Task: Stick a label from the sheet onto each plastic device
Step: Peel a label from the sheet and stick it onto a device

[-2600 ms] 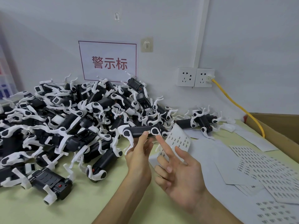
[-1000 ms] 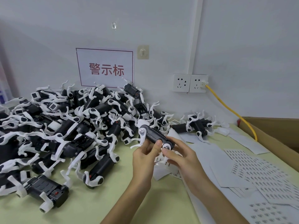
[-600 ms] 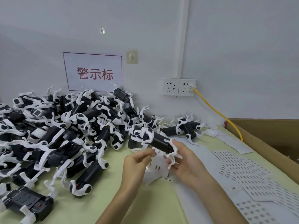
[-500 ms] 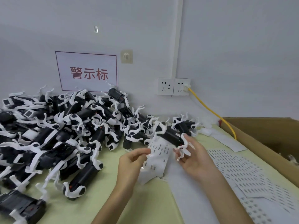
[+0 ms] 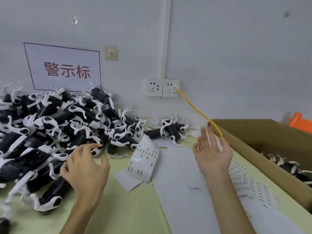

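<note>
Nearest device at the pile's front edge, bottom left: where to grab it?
Grip the black body across its middle, coming from above on the open table side. It lies flat and clear there; the white clips at its ends are thin and tangle with neighbours.

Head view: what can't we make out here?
- Label sheet: print too small to read.
- Box: its near wall hides most of the contents and the right edge crops it; only a few devices show.
- Pile: cut off by the left edge, so no count; lower units are buried.
- Left hand: its fingers cover the device under it.
- Right hand: motion-blurred; open, apparently empty.
</note>
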The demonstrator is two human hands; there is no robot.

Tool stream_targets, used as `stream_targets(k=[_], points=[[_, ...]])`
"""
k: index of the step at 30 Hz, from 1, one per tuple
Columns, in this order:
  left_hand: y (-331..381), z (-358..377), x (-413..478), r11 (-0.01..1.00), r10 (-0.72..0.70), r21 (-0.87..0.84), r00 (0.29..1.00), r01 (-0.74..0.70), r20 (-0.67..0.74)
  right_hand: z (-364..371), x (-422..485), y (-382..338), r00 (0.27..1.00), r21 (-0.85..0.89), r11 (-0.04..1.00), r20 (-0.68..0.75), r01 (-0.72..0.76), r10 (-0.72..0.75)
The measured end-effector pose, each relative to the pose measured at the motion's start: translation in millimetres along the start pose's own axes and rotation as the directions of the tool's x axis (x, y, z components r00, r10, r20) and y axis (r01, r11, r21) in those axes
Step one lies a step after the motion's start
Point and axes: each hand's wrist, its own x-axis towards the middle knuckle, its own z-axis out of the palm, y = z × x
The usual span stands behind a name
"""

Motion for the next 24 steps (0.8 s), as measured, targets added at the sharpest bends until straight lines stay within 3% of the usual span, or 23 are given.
stream_targets(k=[4, 11, 14, 18, 22, 24], points=[[-5.2, 3.1, 1.9, 0.999, -0.031, -0.014, 0.996, 0.033, 0.081, 5.0, -0.6, 15.5, 0.998, -0.143, 0.988, 0.012, -0.052, 0.054], [-2.9, 13.7, -12.0, 0.944, 0.233, -0.296, 0.93, -0.145, 0.286, 16.1, -9.3, 40.2, 0.989, -0.349, 0.929, 0.021, -0.127, 0.144], [7.1, 13.7, -23.7, 0.849, 0.399, -0.45, 0.895, -0.278, 0.198, 23.6, -16.4, 56.3, 0.979, -0.582, 0.795, -0.003, -0.168, 0.205], [14.5, 7.4, -44.5, 0.662, 0.553, -0.592, 0.833, -0.458, -0.026, 31.4, -33.4, 80.5, 0.913, -0.843, 0.509, 0.056, -0.173, 0.403], [17.8, 2.2, -53.6, 0.454, 0.734, -0.526, 0.636, -0.72, -0.238, 35.6, -51.6, 98.2, 0.813, -0.94, 0.294, 0.032, -0.174, 0.582], [19.9, -0.1, -55.3, 0.379, 0.772, -0.528, 0.574, -0.76, -0.272, 35.9, -59.7, 103.6, 0.721, -0.927, 0.269, -0.003, -0.262, 0.693]])
